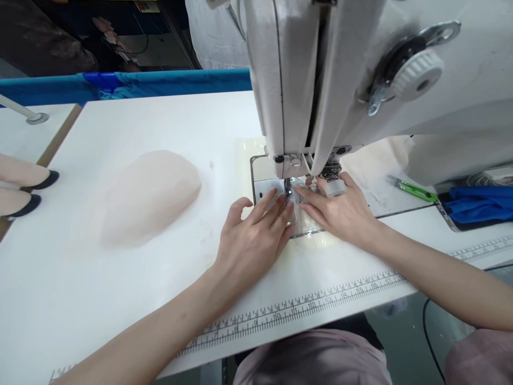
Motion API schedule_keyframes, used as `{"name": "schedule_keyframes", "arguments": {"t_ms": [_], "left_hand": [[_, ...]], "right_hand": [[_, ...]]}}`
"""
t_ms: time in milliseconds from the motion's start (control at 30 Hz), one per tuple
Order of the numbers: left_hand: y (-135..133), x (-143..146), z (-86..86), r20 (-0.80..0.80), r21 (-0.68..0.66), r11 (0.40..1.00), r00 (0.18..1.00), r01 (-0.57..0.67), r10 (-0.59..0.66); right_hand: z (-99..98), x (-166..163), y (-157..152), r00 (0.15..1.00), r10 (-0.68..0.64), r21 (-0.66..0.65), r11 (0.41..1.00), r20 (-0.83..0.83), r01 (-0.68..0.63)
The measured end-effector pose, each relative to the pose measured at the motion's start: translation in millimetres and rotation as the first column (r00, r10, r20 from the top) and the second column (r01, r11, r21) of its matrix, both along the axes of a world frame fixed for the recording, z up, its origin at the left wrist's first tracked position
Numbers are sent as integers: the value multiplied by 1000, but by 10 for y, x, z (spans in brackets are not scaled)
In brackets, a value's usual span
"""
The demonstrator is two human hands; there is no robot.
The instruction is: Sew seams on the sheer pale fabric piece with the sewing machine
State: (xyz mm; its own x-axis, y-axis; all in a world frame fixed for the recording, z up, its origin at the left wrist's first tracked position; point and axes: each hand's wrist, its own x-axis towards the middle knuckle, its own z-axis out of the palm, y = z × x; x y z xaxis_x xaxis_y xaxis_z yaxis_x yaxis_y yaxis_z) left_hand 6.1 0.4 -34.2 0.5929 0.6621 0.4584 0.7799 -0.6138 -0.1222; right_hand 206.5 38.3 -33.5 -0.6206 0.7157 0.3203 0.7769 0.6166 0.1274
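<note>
My left hand (256,230) lies palm down at the left of the presser foot (287,187), fingers stretched out over the metal needle plate (264,172). From the right, my right hand (340,208) reaches under the head of the white sewing machine (296,80). Its fingers are extended and a little apart, the tips close to the presser foot. Something thin and see-through seems to lie between the two hands, too indistinct to name. A pale beige, rounded piece of cloth (154,198) rests on the white table (216,123), left of my left hand.
A printed ruler strip (294,310) runs along the table's front edge. To the right lie green thread snips (414,188), pale cloth (377,160) and a tray with blue cloth (481,203). Two beige forms with black ends (24,184) jut in from the left. Blue cloth (172,83) borders the back.
</note>
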Motion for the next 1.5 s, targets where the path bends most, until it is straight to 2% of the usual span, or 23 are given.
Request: {"name": "schedule_keyframes", "arguments": {"t_ms": [233,367,467,567,633,767,867,967,1100,1200,1267,1333,1367,1500], "left_hand": [[49,-3,10,-32,26,999,999,-21,22],[25,7,34,-40,22,999,998,-42,43],[11,0,38,-29,13,1000,999,-27,27],[23,-27,57,35,-93,996,999,18,-15],[46,-45,89,72,-192,980,997,50,-37],[127,-44,137,68,-319,945,996,75,-56],[206,-13,118,131,-345,936,991,67,-22],[276,13,118,260,-407,910,965,81,31],[335,12,220,416,-581,803,896,129,157],[377,-10,279,480,-655,732,851,188,211],[404,-31,269,500,-659,719,843,223,198],[417,-57,223,499,-627,739,855,245,140],[412,-72,192,481,-592,767,872,246,92],[296,-126,76,271,-308,928,955,207,-123]], "right_hand": [[-2,14,36,1000,8,39,999,-13,-8],[74,71,-9,986,121,62,992,-118,-115],[162,115,-83,964,161,-136,972,-211,-192],[224,135,-138,966,113,-373,907,-233,-196],[247,136,-151,956,76,-439,876,-283,-200],[263,116,-142,895,-10,-479,847,-446,-229],[230,93,-120,883,-16,-448,866,-469,-223],[153,79,-90,910,25,-348,919,-414,-184],[62,77,-48,929,38,-150,984,-369,-100],[52,71,-25,915,6,-137,988,-404,-67],[59,65,-18,907,-1,-161,984,-420,-74],[63,62,-18,907,23,-155,983,-420,-96],[62,62,-19,908,52,-131,985,-415,-116],[47,69,-35,920,253,48,967,-299,-250]]}}
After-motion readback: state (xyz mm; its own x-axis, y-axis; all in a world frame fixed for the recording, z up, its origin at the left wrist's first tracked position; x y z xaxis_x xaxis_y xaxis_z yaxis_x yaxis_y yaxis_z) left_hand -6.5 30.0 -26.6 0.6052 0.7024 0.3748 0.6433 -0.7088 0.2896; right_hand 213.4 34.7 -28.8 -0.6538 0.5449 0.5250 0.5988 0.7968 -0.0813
